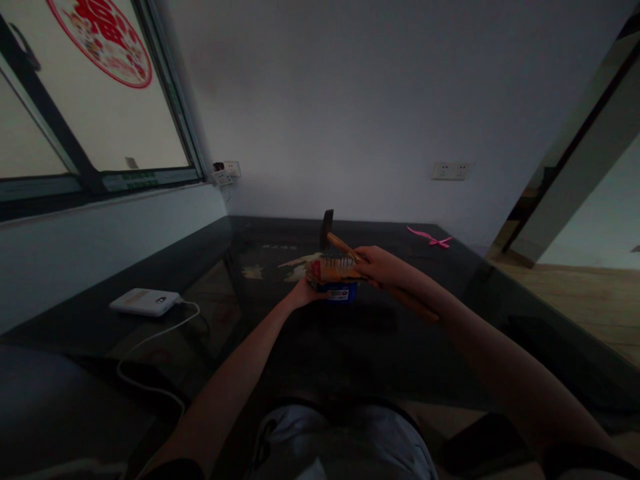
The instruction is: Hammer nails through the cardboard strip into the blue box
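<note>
Head view: the right hand (383, 267) is closed around the hammer (327, 228), its head above the wood block (333, 271) in the middle of the table (350, 353); the left hand (303, 293) clasps the block's left side. Short, straight taps seem safest.

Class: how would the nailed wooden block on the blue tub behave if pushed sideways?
Probably stiff: the wooden block looks solid. It would likely slide or tip off, since it perches on the blue tub, with the left hand at its side. The upright nails may make it prickly to grasp.
</note>
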Motion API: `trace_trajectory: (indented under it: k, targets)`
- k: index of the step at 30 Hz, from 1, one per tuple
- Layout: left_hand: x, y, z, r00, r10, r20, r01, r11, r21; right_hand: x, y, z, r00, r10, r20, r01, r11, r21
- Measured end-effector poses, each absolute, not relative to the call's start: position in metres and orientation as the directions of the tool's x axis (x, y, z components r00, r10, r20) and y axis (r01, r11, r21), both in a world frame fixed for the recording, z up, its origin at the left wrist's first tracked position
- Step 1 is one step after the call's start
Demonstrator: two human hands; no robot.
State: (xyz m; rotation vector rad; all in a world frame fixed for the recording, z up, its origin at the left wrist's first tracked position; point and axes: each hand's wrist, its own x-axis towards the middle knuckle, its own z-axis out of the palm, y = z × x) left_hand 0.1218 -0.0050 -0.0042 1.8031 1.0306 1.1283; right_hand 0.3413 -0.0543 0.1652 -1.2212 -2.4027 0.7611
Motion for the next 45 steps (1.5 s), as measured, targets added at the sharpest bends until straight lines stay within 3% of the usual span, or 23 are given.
trace_trajectory:
  k: [4, 11, 16, 19, 23, 25, 27, 29, 34, 39, 45]
  targets:
    - [0.123, -0.007, -0.001, 0.292, 0.906, 0.305, 0.233, -0.377, 0.896, 0.341, -0.053, 0.163, -0.573, 0.82, 0.015, 0.664, 0.475, -0.577]
    - [0.122, -0.006, -0.004, 0.272, 0.91, 0.312, 0.212, -0.373, 0.903, 0.343, -0.05, 0.169, -0.58, 0.81, 0.09, 0.654, 0.528, -0.542]
    - [0.124, -0.005, -0.004, 0.307, 0.894, 0.327, 0.217, -0.4, 0.89, 0.342, -0.05, 0.162, -0.591, 0.807, 0.015, 0.657, 0.492, -0.571]
    - [0.121, -0.004, -0.005, 0.324, 0.882, 0.343, 0.213, -0.421, 0.882, 0.344, -0.052, 0.166, -0.589, 0.807, 0.043, 0.636, 0.495, -0.592]
    - [0.097, 0.0, 0.001, 0.363, 0.909, 0.203, 0.305, -0.322, 0.897, 0.353, -0.058, 0.18, -0.583, 0.806, 0.101, 0.61, 0.516, -0.602]
    - [0.081, 0.003, 0.01, 0.248, 0.957, 0.153, 0.406, -0.246, 0.88, 0.357, -0.061, 0.187, -0.568, 0.814, 0.123, 0.602, 0.513, -0.611]
    - [0.071, 0.005, 0.024, -0.017, 0.96, 0.278, 0.481, -0.236, 0.844, 0.361, -0.063, 0.19, -0.544, 0.83, 0.123, 0.597, 0.486, -0.638]
    - [0.072, 0.007, 0.039, -0.16, 0.893, 0.42, 0.499, -0.294, 0.815, 0.363, -0.063, 0.191, -0.522, 0.846, 0.111, 0.59, 0.451, -0.669]
    - [0.114, 0.017, 0.065, 0.011, 0.854, 0.52, 0.422, -0.475, 0.772, 0.367, -0.059, 0.185, -0.513, 0.852, 0.1, 0.589, 0.435, -0.681]
    - [0.143, 0.037, 0.068, 0.098, 0.912, 0.398, 0.423, -0.4, 0.813, 0.369, -0.055, 0.177, -0.53, 0.845, 0.073, 0.614, 0.441, -0.654]
    - [0.141, 0.043, 0.062, 0.1, 0.932, 0.349, 0.555, -0.343, 0.758, 0.366, -0.053, 0.166, -0.54, 0.839, 0.065, 0.598, 0.437, -0.672]
